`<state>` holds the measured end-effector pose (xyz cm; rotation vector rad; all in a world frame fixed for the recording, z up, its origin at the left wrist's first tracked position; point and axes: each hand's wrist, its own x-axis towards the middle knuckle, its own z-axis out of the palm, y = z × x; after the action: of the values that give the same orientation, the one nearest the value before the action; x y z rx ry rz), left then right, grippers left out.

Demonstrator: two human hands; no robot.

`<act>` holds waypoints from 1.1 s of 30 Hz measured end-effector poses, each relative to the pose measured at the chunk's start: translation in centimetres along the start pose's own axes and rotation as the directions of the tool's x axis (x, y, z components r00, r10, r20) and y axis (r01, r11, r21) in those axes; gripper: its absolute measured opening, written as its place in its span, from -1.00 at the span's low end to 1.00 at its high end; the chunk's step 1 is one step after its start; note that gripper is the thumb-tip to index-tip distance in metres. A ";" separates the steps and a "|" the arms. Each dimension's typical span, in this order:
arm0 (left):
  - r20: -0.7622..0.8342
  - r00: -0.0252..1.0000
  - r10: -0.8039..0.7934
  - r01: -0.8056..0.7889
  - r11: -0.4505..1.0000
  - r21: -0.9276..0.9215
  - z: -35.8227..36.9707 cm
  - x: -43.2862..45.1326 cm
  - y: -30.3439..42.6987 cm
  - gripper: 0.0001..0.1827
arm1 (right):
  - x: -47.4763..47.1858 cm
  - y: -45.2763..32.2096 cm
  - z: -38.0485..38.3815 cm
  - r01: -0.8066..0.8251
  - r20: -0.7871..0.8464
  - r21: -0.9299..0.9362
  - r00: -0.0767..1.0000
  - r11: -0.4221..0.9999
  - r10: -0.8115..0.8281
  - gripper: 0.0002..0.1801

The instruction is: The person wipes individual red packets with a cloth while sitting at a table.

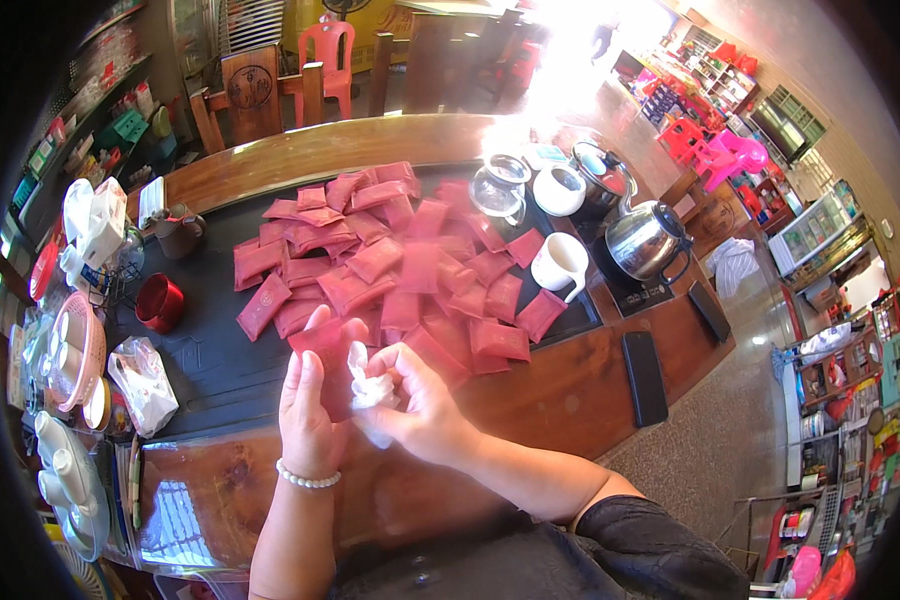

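Note:
In my left hand (307,409) is a red packet (331,367), held upright between the thumb and fingers. My right hand (420,409) pinches a crumpled white tissue (373,391) close against the packet's right edge; whether the tissue touches it I cannot tell. Beyond both hands, a loose heap of similar red packets (379,259) covers the middle of the black tea tray (217,375). Some packets lie flat, others overlap at odd angles. A beaded bracelet (307,475) circles my left wrist.
A white mug (559,261), glass pot (500,187) and steel kettle (645,238) stand at the right. A dark phone (644,379) lies on the wooden table edge (562,409). Leftward are a red cup (159,302), brown teapot (178,232), plastic pack (142,386) and pink basket (82,352) of cups.

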<state>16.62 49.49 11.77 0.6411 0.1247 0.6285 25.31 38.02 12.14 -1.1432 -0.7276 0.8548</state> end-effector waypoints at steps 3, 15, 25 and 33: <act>-0.019 0.983 0.183 -0.166 0.927 0.337 -0.3 0.5 -0.5 -0.48 | 0.4 0.2 -0.7 0.093 -0.107 -0.227 0.987 0.969 -0.120 -0.69; -0.203 0.965 0.167 -0.073 0.912 0.403 -1.2 0.0 -0.8 -0.63 | -0.1 0.4 0.3 0.462 0.141 -0.509 0.877 0.726 -0.459 -0.70; -0.229 0.972 -0.051 0.059 0.998 0.028 -2.0 0.5 0.0 -0.54 | -0.6 -3.0 -0.1 0.384 0.128 -0.432 0.922 0.816 -0.366 -0.75; 0.103 0.949 -0.298 0.315 0.883 -0.349 -2.6 0.7 0.8 -0.40 | -7.1 -10.9 -18.7 0.289 -0.612 -0.246 0.694 0.925 -0.379 -0.59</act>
<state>16.00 51.79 10.22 0.2675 0.0619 0.3148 39.82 21.16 17.33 -1.2692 -0.3803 0.0570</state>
